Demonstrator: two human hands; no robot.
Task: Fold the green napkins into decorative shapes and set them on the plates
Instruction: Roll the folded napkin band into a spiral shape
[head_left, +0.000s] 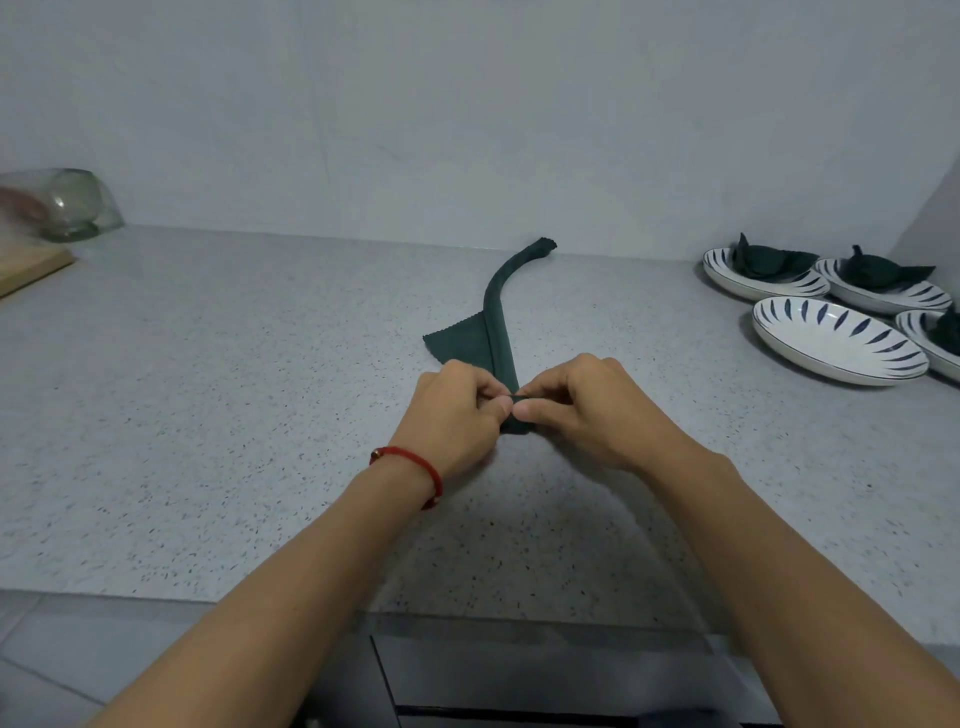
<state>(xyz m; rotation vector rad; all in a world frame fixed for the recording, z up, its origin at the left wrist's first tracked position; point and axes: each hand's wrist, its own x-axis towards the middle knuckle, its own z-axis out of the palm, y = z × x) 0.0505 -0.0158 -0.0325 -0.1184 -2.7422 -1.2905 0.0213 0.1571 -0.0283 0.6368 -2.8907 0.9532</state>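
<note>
A dark green napkin (497, 322) lies on the speckled grey counter (208, 389), rolled into a long strip that curves away toward the wall, with a flat flap spread to its left. My left hand (457, 415) and my right hand (587, 405) pinch the strip's near end between thumbs and fingers, which hide the end itself. At the right stand several white plates with blue dashes: an empty one (836, 340) in front, and two behind it (763, 280) (883, 293), each holding a folded green napkin (769, 260) (878, 273). A fourth plate (930, 338) is cut off by the frame edge.
A glass bowl (67, 205) lies upturned at the far left, beside a wooden board (26, 267). A grey wall (467, 130) backs the counter. The counter's front edge (467, 608) runs below my forearms, with dark cabinet fronts underneath.
</note>
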